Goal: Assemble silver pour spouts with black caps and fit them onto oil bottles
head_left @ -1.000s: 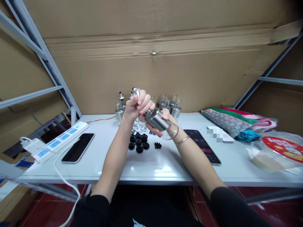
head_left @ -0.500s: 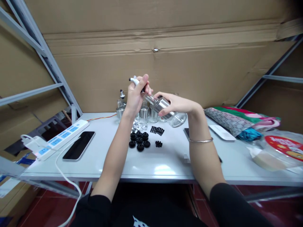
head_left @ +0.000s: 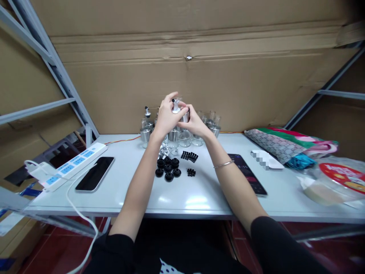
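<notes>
A glass bottle with a metal sleeve [head_left: 185,117] is between my hands above the back of the table. My right hand [head_left: 196,121] is closed around its sleeve. My left hand [head_left: 167,116] is closed at the bottle's top, by a silvery pour spout [head_left: 176,107] with a dark tip, one finger raised. My hands hide most of the bottle. Behind and below stand several similar glass bottles [head_left: 173,137]; one at the left carries a spout [head_left: 147,112]. In front lie loose silvery spout parts [head_left: 164,151], round black stoppers [head_left: 168,167] and small black pieces [head_left: 189,156].
A phone [head_left: 95,174] and a white power strip [head_left: 75,167] with a cable lie left. At right are a dark phone [head_left: 249,177], a white flat box [head_left: 266,160], a patterned bag [head_left: 285,146] and a plastic-wrapped package [head_left: 336,182]. Cardboard [head_left: 199,83] stands behind.
The bottle has gone from a strong tilt to nearly upright. My right hand has moved left and up, closer to my left hand. More of the right-hand phone shows.
</notes>
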Available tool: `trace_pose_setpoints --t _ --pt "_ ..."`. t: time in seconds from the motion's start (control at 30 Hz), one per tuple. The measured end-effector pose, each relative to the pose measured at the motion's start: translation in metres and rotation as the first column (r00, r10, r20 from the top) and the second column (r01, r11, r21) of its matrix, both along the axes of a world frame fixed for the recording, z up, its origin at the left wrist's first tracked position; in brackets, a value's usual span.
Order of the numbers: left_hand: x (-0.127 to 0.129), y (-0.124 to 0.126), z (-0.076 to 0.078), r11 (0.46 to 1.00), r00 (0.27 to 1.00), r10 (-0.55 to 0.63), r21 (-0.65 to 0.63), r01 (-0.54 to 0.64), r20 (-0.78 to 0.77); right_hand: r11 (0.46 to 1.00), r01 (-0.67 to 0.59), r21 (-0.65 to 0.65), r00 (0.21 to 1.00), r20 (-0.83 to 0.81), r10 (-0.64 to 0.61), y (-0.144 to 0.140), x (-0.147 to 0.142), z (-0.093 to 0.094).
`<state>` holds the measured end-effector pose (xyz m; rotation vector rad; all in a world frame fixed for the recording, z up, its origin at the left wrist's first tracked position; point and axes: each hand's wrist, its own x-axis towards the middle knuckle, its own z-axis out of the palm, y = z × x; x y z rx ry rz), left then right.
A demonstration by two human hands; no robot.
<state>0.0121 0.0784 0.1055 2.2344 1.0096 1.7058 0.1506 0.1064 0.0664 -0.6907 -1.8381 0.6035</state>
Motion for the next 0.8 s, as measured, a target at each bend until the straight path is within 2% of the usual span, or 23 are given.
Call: trace_pose_setpoints --t 0.2,0.5,0.67,0.8 --pt "-0.012 0.009 -0.007 0.984 0.979 0.155 -0.065 -0.165 -0.135 0.999 0.031 -0.039 0.999 -0.013 -0.032 0.014 -0.015 -0.028" --pt "-0.008 0.005 -0.008 0.970 0.897 0.128 -0.136 -0.202 -0.423 0.993 0.114 0.030 0.991 -0.074 -0.112 0.034 -0.030 -0.057" --pt "-0.005 0.007 -0.015 0.959 0.863 0.137 -0.154 -0.239 -0.486 0.989 0.145 0.015 0.989 -0.025 -0.144 0.048 -0.036 -0.074" --pt "-0.003 0.010 -0.020 0.943 0.862 0.108 -0.224 -0.247 -0.495 0.984 0.177 0.024 0.984 -0.010 -0.177 0.057 -0.040 -0.085"
